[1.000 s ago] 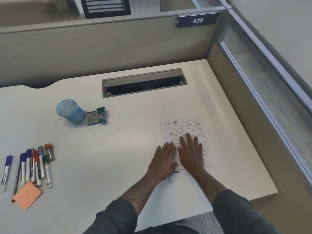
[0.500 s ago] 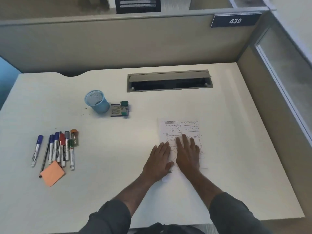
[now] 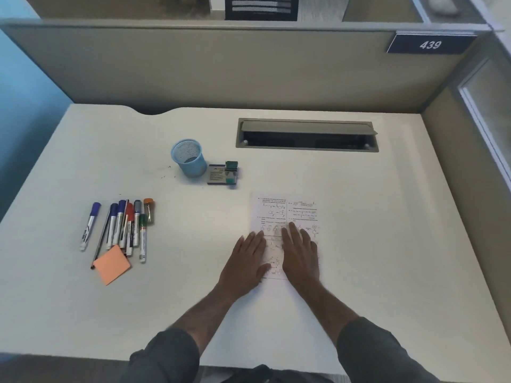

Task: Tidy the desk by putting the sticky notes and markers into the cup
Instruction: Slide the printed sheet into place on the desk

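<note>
A light blue mesh cup (image 3: 189, 158) stands upright on the white desk (image 3: 387, 244), left of centre. Several markers (image 3: 124, 226) lie side by side at the left, with one blue marker (image 3: 90, 225) apart from them further left. An orange sticky note pad (image 3: 112, 264) lies at their near ends. My left hand (image 3: 244, 265) and my right hand (image 3: 300, 255) rest flat with straight fingers on a printed sheet of paper (image 3: 282, 214), far to the right of the markers. Neither hand holds anything.
A small card with a green eraser-like block (image 3: 223, 173) lies right of the cup. A grey cable hatch (image 3: 307, 134) is set into the desk at the back. Partition walls (image 3: 221, 67) close the back and right sides.
The camera view has swung left and back, bringing the markers and cup nearer the centre. Both hands stay flat on the paper.
</note>
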Action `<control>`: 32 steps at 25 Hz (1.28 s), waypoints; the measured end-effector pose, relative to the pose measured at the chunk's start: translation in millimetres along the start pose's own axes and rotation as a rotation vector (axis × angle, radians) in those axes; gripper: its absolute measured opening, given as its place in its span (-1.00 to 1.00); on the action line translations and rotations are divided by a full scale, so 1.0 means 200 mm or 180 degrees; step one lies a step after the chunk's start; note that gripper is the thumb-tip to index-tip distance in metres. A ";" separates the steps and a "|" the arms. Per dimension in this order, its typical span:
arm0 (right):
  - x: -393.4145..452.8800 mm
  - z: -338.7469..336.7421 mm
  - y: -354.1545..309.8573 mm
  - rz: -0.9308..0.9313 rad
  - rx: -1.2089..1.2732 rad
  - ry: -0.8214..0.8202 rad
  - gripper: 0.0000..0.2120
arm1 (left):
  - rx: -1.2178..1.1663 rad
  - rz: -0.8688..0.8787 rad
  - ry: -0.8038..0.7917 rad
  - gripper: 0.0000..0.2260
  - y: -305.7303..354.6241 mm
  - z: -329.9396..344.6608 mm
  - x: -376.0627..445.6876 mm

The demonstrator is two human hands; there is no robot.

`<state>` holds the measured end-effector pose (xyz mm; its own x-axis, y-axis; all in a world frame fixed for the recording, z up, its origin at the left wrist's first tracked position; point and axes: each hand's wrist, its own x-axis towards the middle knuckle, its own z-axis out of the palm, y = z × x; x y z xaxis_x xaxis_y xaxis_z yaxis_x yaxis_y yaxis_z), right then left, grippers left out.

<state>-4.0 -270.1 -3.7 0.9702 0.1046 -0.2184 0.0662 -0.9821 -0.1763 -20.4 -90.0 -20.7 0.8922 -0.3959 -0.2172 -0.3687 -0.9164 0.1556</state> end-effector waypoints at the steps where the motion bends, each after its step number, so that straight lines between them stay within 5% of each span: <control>1: 0.00 0.00 -0.01 -0.0021 -0.0001 0.0017 -0.46 | -0.0020 0.0001 0.0008 -0.42 -0.01 0.00 -0.01; 22: 0.07 0.03 -0.04 -0.0168 -0.0061 0.0330 -0.56 | -0.0167 0.0107 0.0054 -0.38 -0.14 -0.01 -0.01; 32: 0.16 0.00 -0.12 -0.0302 0.0036 0.0676 -0.53 | -0.0904 -0.0180 0.0794 -0.51 -0.27 -0.10 0.01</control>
<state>25.1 -243.5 -5.8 0.9871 0.1599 0.0063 0.1580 -0.9675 -0.1974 6.4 -40.7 -9.7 0.9580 -0.2867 0.0028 -0.2615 -0.8697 0.4185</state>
